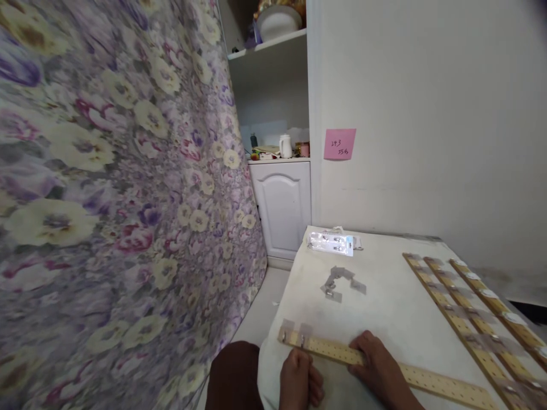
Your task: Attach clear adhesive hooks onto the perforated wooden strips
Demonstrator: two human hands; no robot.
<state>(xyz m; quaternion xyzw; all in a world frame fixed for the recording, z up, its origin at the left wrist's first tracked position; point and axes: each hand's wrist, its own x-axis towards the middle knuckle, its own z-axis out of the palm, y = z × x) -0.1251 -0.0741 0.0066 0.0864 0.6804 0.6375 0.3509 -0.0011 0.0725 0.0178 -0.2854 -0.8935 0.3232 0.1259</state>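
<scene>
A long, light wooden strip with rows of holes [335, 349] lies across the near part of the white-covered table. Two small see-through grey cards with shiny metal pieces sit upright at its left end; one is a grey card [306, 330]. My right hand [378, 364] grips the strip around its middle, thumb and fingers over its edges. My left hand [299, 378] is closed at the strip's near edge, just below the second card; what its curled fingers hold, if anything, is hidden. Beyond the strip, several loose grey cards [334, 279] lie in a curved cluster.
A clear plastic package [331, 243] lies at the table's far left corner. Three wooden strips [448, 302] with cards line the right side. A floral curtain [128, 199] hangs left; a white cabinet [282, 205] and wall stand behind. My knee [235, 376] is beside the table [384, 279].
</scene>
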